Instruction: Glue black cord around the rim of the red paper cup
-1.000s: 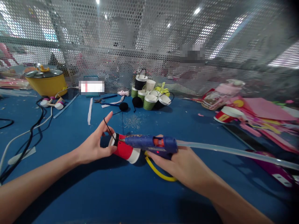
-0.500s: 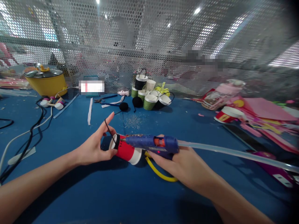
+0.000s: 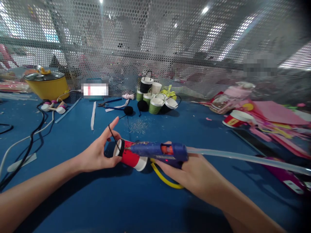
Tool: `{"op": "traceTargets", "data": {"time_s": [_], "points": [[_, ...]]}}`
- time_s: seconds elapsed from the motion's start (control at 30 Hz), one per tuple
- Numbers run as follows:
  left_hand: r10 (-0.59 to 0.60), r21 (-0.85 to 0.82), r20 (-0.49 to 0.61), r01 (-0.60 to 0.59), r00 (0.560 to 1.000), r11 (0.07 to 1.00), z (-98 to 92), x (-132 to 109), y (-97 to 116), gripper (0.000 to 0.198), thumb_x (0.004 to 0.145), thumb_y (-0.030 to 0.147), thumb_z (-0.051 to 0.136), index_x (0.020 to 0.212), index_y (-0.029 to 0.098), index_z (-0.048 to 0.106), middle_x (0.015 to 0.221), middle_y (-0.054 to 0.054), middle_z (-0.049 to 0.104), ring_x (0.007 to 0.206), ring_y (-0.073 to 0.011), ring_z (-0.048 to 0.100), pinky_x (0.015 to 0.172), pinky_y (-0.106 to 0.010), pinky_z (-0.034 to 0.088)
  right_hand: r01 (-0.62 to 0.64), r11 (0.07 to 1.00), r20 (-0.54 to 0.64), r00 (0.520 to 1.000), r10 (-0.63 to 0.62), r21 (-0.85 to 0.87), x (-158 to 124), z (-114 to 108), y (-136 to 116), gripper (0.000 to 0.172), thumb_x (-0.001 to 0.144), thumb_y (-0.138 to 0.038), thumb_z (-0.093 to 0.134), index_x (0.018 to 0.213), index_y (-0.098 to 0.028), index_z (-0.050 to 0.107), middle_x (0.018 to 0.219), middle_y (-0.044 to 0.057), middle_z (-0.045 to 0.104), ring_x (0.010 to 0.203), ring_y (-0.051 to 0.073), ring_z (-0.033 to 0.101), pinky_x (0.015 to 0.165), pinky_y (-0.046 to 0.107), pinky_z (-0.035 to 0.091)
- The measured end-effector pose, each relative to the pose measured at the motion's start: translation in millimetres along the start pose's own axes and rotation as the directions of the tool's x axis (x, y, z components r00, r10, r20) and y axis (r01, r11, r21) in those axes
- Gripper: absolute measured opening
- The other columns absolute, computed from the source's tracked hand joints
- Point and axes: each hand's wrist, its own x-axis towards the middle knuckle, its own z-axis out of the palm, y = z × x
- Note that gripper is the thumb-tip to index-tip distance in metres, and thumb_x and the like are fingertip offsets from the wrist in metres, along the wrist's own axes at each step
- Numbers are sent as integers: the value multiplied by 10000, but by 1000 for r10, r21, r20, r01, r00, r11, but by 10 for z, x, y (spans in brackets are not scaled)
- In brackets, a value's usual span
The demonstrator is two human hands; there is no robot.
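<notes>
My left hand (image 3: 100, 150) grips a red and white paper cup (image 3: 131, 158) that lies tilted on its side, its mouth toward the palm. Black yarn (image 3: 122, 147) wraps the cup near the rim, and a strand runs up over my raised index finger. My right hand (image 3: 191, 170) is closed around a blue hot glue gun (image 3: 157, 150), with a clear glue stick (image 3: 233, 156) trailing from its back. The gun's nozzle tip is at the yarn band beside the rim; whether it touches is hard to tell. A yellow curved strip (image 3: 165, 178) shows below the gun.
Small green and black cup buckets (image 3: 155, 105) stand at the back, by black yarn balls (image 3: 128, 110) and pliers (image 3: 107, 105). A yellow pot (image 3: 47, 87) and cables (image 3: 30, 140) are left. Right lie a red cup (image 3: 235, 119), pink paper (image 3: 277, 113) and a dark flat device (image 3: 252, 140).
The glue gun has shifted very slightly to the right, with its nozzle drawn a little back along the yarn band. My left hand and the cup stay nearly still.
</notes>
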Motion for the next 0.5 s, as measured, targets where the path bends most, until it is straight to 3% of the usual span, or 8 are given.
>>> {"op": "traceTargets", "data": {"time_s": [0.2,0.5], "points": [[76,-9,27,-76,997,997,7,-13,-51,959,708,132,612,1430,327,12,1086,-30,471,1045,-208,479,973,-404,310,-45,999,-8,999,44,-11,60,-11,1,220,805,-273,468,715,-216,661,636,22,686,576,179,621,576,273,508],[75,7,22,-76,997,997,6,-16,-35,970,706,137,609,1429,344,-3,1085,-25,477,1037,-206,474,961,-412,297,-74,997,57,996,75,-28,-10,-13,-4,228,809,-296,463,712,-215,653,636,23,673,560,184,610,538,285,494]]}}
